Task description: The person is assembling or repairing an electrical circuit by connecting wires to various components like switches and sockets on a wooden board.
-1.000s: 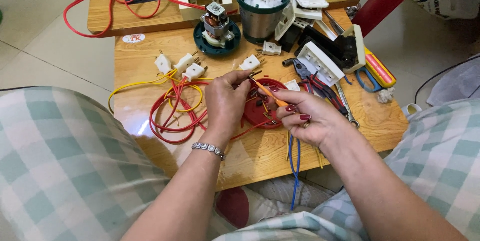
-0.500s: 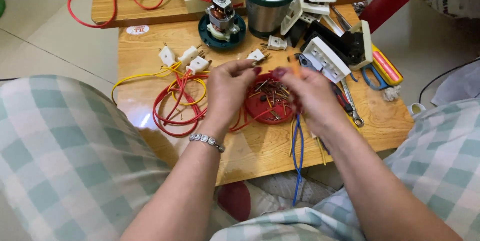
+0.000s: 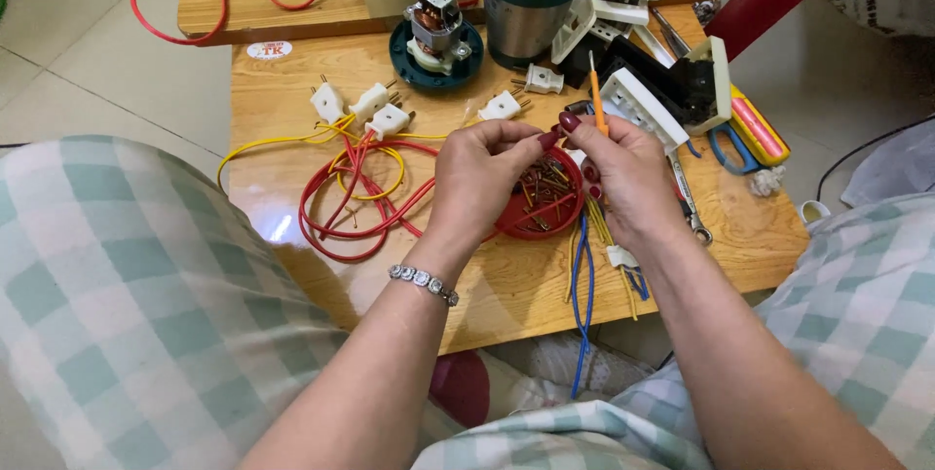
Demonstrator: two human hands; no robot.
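1. The orange-handled screwdriver (image 3: 596, 100) is standing nearly upright in the right hand (image 3: 628, 173), whose fingers are closing around it.
2. The left hand (image 3: 482, 178) is pinching something too small to tell, fingertips meeting the right hand's.
3. Both are hovering over a red dish of screws (image 3: 545, 202) on the wooden table (image 3: 506, 285).
4. Red and yellow wires (image 3: 355, 188) are lying coiled to the left.

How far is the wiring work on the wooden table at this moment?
Looks done: three white plugs already carry red and yellow wires. In hand: the right hand holds an orange screwdriver, the left hand pinches something small over the red dish of screws. Apparently left: two white plugs lie unwired.
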